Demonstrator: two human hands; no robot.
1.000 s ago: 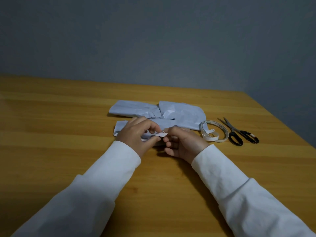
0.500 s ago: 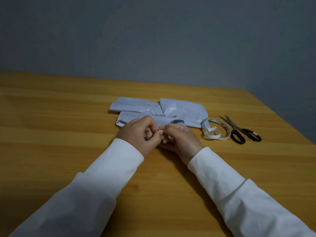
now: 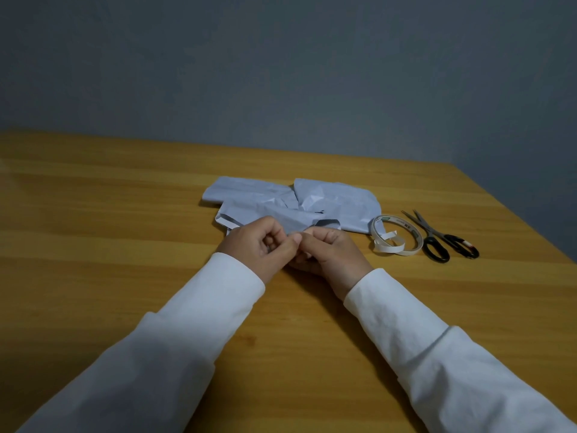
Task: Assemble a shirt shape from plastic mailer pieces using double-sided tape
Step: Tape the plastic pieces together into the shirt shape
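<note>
The crinkled, pale grey plastic mailer pieces (image 3: 290,204) lay overlapped on the wooden bench (image 3: 93,214), just beyond both hands. The left hand (image 3: 260,248) and right hand (image 3: 331,253) met fingertip to fingertip, fingers curled (whatever they pinched was too small to make out). Right of the pieces sat a flat white tape roll (image 3: 396,235) with a loose tail, then black-handled scissors (image 3: 440,237).

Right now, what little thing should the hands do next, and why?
Probably press the small piece down onto the plastic pieces. The left hand and right hand meet fingertip to fingertip at their near edge, seemingly pinching something too small to make out. The tape roll and scissors lie aside untouched.
</note>
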